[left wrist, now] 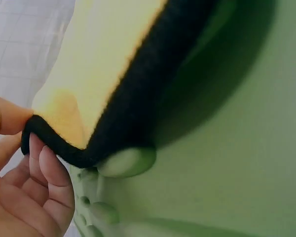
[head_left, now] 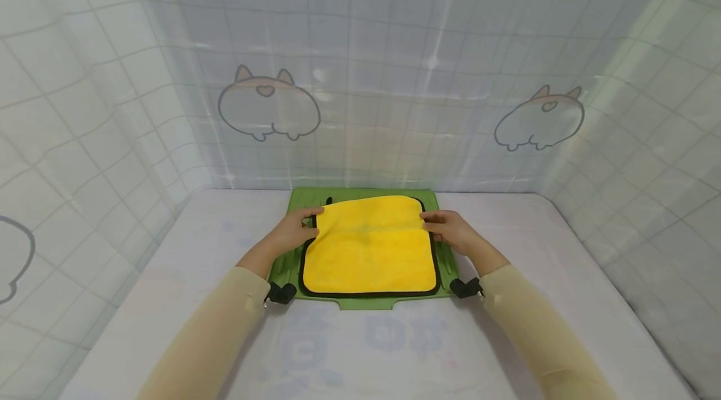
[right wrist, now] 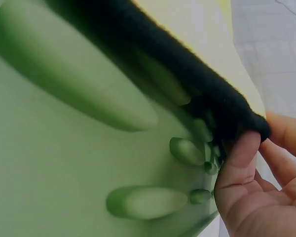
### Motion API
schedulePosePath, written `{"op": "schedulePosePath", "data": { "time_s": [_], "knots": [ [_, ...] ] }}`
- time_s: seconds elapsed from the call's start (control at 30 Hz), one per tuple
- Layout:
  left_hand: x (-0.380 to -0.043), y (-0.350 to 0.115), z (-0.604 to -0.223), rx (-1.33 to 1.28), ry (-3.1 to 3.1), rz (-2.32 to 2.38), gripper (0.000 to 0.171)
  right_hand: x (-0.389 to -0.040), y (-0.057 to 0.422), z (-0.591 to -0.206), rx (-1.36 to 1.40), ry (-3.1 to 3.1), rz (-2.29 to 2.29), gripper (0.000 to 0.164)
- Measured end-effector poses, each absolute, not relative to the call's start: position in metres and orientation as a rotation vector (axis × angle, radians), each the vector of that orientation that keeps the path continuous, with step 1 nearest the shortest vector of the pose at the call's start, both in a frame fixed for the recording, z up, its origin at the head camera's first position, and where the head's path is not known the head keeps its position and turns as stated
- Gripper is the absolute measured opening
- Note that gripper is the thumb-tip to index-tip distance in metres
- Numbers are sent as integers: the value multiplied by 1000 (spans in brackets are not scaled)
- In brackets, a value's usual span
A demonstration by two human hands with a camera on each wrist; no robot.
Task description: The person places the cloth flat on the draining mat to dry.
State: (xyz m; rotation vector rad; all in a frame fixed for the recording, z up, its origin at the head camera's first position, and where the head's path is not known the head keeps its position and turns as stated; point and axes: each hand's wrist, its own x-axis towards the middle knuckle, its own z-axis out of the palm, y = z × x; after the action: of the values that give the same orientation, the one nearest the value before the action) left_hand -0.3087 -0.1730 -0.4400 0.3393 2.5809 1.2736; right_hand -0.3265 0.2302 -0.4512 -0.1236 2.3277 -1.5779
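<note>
Both hands are on one yellow cloth. It lies over a green ridged board, spanning the gap between the two grips, with most of it on the person's side of them. Left grip pinches the cloth's black edging between thumb and fingers; that stretch of border stands up off the board beside the fingers. Right grip does the same on the opposite border, thumb and fingers closed on the trim, green ridges just beside it. Near side of the cloth, toward the person from both grips, lies flat with rounded corners. Beyond the grips the far edge shows hardly any trim, perhaps curled over; hard to tell from here. Small black tab just past left grip. Board sits on a white-covered desk, sticking out a bit past the cloth under each grip. Black wrist pieces behind both grips, then beige sleeves. Gridded curtain with animal prints well beyond the grips.
</note>
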Motion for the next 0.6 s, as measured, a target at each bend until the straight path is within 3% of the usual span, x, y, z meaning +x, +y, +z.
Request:
{"op": "schedulePosePath", "data": {
  "time_s": [0.33, 0.6],
  "knots": [
    [-306, -183, -441, 314, 2563, 1304, 62, -323, 235, -447, -69, 2294, -1667, 45],
    [-298, -191, -437, 300, 2495, 1231, 55, -316, 247, -444, -66, 2206, -1653, 42]
  ]
}}
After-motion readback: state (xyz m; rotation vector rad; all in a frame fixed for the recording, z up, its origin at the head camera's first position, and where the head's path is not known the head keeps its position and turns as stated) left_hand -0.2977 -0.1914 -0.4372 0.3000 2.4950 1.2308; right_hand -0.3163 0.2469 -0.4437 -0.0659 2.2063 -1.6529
